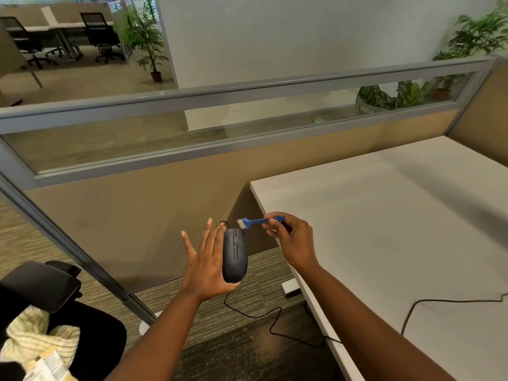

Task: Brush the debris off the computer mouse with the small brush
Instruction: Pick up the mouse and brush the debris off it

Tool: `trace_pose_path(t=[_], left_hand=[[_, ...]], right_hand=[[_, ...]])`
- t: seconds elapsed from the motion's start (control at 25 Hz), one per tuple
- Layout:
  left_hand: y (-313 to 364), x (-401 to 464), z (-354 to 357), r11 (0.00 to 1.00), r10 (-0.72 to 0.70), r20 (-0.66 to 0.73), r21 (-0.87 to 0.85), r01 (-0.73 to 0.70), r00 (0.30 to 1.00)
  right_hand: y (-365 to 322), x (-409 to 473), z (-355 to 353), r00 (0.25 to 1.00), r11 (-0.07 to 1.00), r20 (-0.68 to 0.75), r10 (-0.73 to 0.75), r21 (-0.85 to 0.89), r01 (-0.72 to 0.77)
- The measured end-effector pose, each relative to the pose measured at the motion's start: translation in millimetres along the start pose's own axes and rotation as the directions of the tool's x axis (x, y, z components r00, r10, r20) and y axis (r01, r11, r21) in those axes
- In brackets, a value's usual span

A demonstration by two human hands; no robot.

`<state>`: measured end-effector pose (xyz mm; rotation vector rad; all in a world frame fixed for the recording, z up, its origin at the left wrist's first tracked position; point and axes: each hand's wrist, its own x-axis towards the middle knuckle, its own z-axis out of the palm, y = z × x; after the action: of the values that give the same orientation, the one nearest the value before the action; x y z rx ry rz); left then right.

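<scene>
Mouse (234,254), black, held in the air left of the desk (398,215) and above the carpet (247,306), buttons and wheel facing the camera; left hand (208,266) supports it with straight, spread fingers along its left side and the thumb under its near end; right hand (292,240) pinches the blue handle of the brush (254,222), whose pale bristles sit at the mouse's far right corner, contact uncertain; the handle's rear is hidden in the fingers; debris too small to make out. Cable (255,314) drops from the hand, loops over the carpet and runs onto the desk, cut off at the right edge. Desk white; tan partition (137,215) with a glass strip behind; chair (41,287) at lower left, partly cut off.
</scene>
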<state>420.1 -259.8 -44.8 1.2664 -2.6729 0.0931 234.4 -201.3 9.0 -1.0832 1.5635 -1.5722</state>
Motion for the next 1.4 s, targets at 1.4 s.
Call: trace_pose_path(t=[1.4], left_hand=[[0,-4,3,0.998,0.003,-0.078,0.064,0.002,0.997]], right_hand=[[-2,-8,-9,0.917,0.938,0.288,-0.275,-0.130,0.322]])
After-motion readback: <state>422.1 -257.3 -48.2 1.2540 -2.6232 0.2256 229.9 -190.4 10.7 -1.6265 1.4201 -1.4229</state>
